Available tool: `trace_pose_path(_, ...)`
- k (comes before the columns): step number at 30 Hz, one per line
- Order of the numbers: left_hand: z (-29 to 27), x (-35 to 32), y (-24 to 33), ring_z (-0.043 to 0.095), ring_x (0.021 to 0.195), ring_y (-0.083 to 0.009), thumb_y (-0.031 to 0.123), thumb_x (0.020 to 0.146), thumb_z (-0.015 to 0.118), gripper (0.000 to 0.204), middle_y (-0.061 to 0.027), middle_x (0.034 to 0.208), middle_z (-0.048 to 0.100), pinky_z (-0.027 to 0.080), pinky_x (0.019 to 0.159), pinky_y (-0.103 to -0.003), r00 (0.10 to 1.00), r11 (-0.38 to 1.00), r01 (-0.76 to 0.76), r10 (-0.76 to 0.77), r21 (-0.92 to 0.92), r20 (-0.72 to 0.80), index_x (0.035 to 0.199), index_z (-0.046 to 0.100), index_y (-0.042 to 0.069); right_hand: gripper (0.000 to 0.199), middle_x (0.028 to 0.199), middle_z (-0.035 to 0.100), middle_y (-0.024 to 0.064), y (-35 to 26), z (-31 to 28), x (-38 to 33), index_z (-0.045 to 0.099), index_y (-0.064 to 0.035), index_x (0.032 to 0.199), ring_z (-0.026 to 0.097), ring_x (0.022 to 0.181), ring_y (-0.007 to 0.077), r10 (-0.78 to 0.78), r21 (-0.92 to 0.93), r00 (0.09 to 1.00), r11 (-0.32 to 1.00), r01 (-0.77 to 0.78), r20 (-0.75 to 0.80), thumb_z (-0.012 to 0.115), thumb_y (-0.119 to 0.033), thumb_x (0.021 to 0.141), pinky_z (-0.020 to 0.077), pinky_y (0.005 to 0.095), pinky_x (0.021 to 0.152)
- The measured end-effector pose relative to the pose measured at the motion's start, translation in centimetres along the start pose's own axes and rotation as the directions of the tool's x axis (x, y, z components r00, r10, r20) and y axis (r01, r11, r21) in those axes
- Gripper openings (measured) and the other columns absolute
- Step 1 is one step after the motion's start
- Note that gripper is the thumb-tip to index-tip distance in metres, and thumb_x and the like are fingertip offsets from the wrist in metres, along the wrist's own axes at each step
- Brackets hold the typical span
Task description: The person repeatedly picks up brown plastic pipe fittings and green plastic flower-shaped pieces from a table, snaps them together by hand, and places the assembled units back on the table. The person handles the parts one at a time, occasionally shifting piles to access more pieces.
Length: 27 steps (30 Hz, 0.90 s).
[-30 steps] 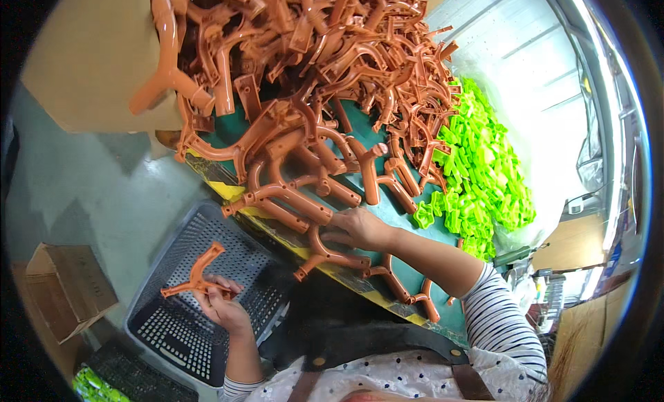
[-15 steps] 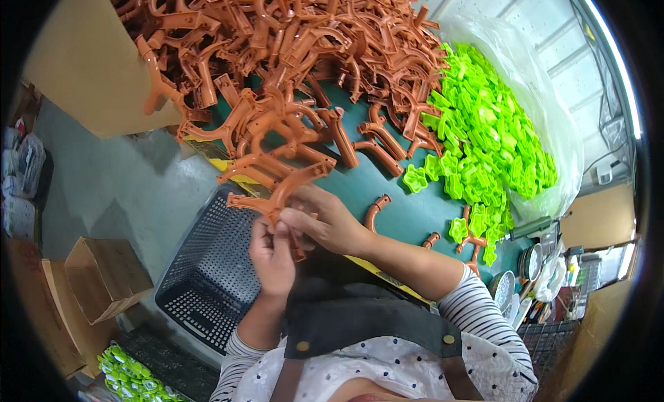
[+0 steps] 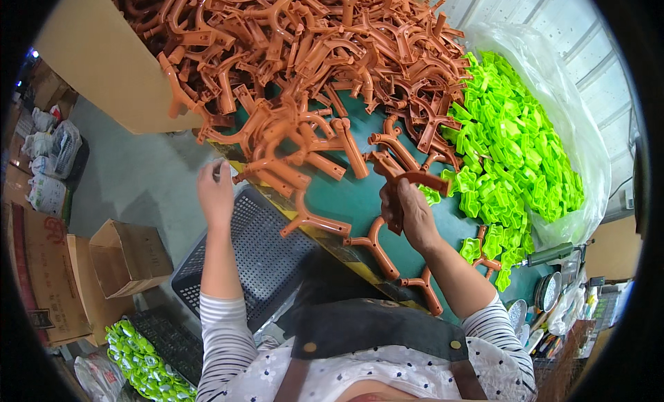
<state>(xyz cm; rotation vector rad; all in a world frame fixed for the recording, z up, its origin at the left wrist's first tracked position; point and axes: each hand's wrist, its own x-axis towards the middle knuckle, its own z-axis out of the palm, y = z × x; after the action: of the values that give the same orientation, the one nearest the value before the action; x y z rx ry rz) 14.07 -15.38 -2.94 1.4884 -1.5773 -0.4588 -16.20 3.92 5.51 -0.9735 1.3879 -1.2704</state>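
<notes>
My right hand (image 3: 413, 219) is closed around a brown plastic Y-shaped branch piece (image 3: 430, 181) above the green tabletop. One arm of that piece points right, and part of it is hidden by my fingers. Off to the left, my left hand (image 3: 216, 188) is raised beside the table edge, above the dark plastic basket (image 3: 263, 236). Its fingers are curled, and anything inside them is hidden. Another Y-shaped piece (image 3: 315, 219) overlaps the table's yellow edge between my hands. Two similar pieces lie nearer me, one of them a forked piece (image 3: 379, 246) below my right hand.
A large heap of brown branch pieces (image 3: 290, 42) covers the back of the table (image 3: 339, 194). Bright green star-shaped parts (image 3: 519, 139) spill from a clear bag (image 3: 581, 125) at right. A green-handled tool (image 3: 550, 255) lies beyond them. Cardboard boxes (image 3: 128, 257) stand at left.
My hands were together on a Y-shaped branch piece; now they are apart. The left has moved left and up, and the right has moved right over the table with a branch piece.
</notes>
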Motion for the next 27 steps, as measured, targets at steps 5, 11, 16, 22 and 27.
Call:
trace_pose_path(5, 4.0, 5.5, -0.5, 0.054, 0.074, -0.0152, 0.029, 0.096, 0.065, 0.031, -0.0035, 0.083, 0.063, 0.047, 0.076, -0.033, 0.88, 0.849, 0.474, -0.448, -0.233, 0.156, 0.102, 0.069, -0.001, 0.057, 0.087, 0.05, 0.0011, 1.3, -1.8, -1.6, 0.041, -0.0027, 0.142, 0.047, 0.068, 0.0068, -0.185, -0.165, 0.981, 0.967, 0.193, 0.066, 0.04, -0.046, 0.105, 0.0388, 0.0218, 0.051)
trace_pose_path(11, 4.9, 5.4, 3.2, 0.06, 0.096, -0.0247, 0.034, 0.099, 0.061, 0.042, -0.0081, 0.111, 0.067, 0.045, 0.086, -0.037, 0.983, 0.933, 0.17, -0.185, -0.317, -0.017, 0.126, 0.061, 0.002, 0.043, 0.091, 0.052, 0.0002, 2.3, -6.5, -3.4, 0.056, -0.0024, 0.128, 0.052, 0.082, 0.0095, -0.137, -0.113, 0.99, 0.985, 0.132, -0.032, 0.071, -0.013, 0.09, 0.044, 0.0247, 0.073)
trace_pose_path(16, 2.5, 2.4, 5.8, 0.061, 0.103, -0.0208, 0.021, 0.103, 0.052, 0.03, -0.0112, 0.12, 0.065, 0.047, 0.09, -0.034, 0.89, 0.913, -0.408, 0.391, -0.024, -0.234, 0.12, 0.058, -0.002, 0.034, 0.087, 0.055, 0.0088, 2.3, -9.1, -4.3, 0.058, -0.0004, 0.114, 0.057, 0.079, 0.0189, -0.352, -0.625, 0.912, 0.766, 0.151, -0.212, 0.068, -0.002, 0.082, 0.0463, 0.0316, 0.071)
trace_pose_path(22, 2.2, -4.9, 13.4, 0.062, 0.106, -0.0217, 0.015, 0.103, 0.047, 0.027, -0.0149, 0.115, 0.065, 0.048, 0.093, -0.033, 0.983, 0.783, -0.163, 0.181, -0.6, -0.031, 0.123, 0.05, -0.003, 0.029, 0.08, 0.054, -0.0014, 1.2, -14.2, -2.5, 0.058, -0.0023, 0.119, 0.042, 0.058, 0.0043, -0.024, -0.021, 0.823, 1.0, 0.015, -0.567, 0.055, -0.022, 0.097, 0.0327, 0.0196, 0.046)
trace_pose_path(27, 4.9, -11.2, 16.0, 0.061, 0.104, -0.0245, 0.013, 0.102, 0.048, 0.02, -0.012, 0.099, 0.065, 0.047, 0.097, -0.039, 0.897, 0.536, 0.31, 0.108, -0.785, 0.428, 0.117, 0.052, 0.0, 0.024, 0.072, 0.065, 0.0039, 3.8, -16.9, 4.4, 0.067, 0.0002, 0.096, 0.058, 0.068, 0.0107, -0.312, -0.422, 0.793, 0.903, 0.077, -0.524, 0.064, -0.023, 0.092, 0.0466, 0.0283, 0.061)
